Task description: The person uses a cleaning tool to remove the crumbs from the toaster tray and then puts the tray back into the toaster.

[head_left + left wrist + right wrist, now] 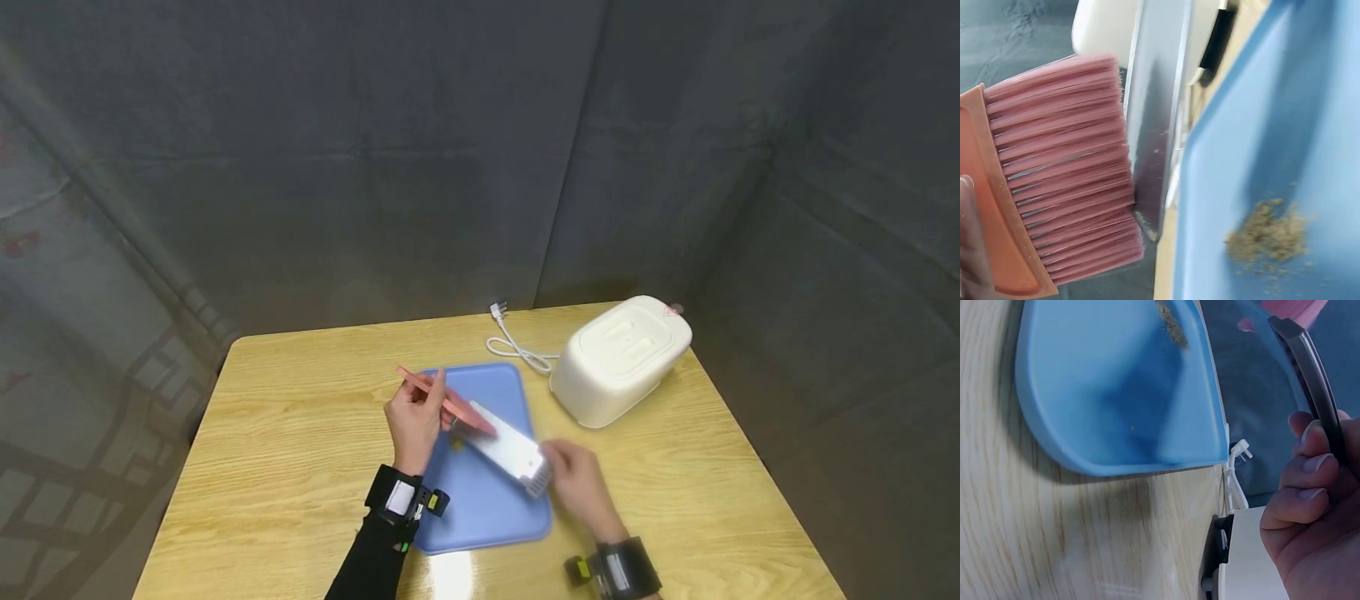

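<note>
My left hand (416,425) pinches a salmon-pink brush (450,402) by its orange handle. In the left wrist view its bristles (1069,169) reach the side of a thin metal crumb tray (1159,106). The crumb tray (506,446) is held tilted over a blue tray (480,508) by my right hand (579,483). Curled fingers (1304,472) grip its dark end piece (1313,372) in the right wrist view. A small pile of brown crumbs (1269,234) lies in the blue tray below, and a few specks cling to the metal.
A cream-white toaster (618,358) stands at the right rear of the wooden table (292,450). Its white cord and plug (517,343) lie behind the blue tray. Grey curtains (375,167) hang behind and beside the table.
</note>
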### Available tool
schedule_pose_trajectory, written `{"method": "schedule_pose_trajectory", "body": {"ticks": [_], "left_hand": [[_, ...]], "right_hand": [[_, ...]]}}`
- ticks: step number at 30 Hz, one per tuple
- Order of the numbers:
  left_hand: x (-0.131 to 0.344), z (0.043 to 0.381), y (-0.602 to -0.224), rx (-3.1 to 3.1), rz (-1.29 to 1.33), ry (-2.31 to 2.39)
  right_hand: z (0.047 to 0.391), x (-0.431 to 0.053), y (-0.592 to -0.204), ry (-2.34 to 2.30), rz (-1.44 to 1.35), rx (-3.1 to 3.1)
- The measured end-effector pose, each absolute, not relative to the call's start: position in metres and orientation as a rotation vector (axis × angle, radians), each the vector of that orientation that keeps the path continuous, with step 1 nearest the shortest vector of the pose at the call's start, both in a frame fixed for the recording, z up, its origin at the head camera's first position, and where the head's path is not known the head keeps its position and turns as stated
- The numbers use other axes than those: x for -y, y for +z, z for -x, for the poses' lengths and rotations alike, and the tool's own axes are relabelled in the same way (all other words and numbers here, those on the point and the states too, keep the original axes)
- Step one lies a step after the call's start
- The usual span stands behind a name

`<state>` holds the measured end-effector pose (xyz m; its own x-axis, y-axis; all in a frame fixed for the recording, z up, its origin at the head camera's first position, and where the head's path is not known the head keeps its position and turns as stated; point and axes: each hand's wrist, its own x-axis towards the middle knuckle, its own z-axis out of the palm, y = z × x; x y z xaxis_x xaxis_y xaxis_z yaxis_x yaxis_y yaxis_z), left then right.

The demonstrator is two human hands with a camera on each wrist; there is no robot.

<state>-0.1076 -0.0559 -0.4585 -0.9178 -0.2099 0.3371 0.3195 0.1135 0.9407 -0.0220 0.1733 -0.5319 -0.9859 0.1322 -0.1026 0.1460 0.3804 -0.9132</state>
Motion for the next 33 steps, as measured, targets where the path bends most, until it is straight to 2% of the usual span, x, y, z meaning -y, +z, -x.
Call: {"method": "schedule_pose_trajectory", "body": {"ticks": [29,33], "left_hand": [[0.073,0.09,-0.475,2.099,0.063,-1.749],[0.079,0.095,-0.492,2.086,0.057,-1.739]], "right_hand": [[0.023,-0.177,-0.536,-1.703,-0.291,-2.657],[0.022,-0.176,-0.535,-1.714,-0.292,-2.645]]}}
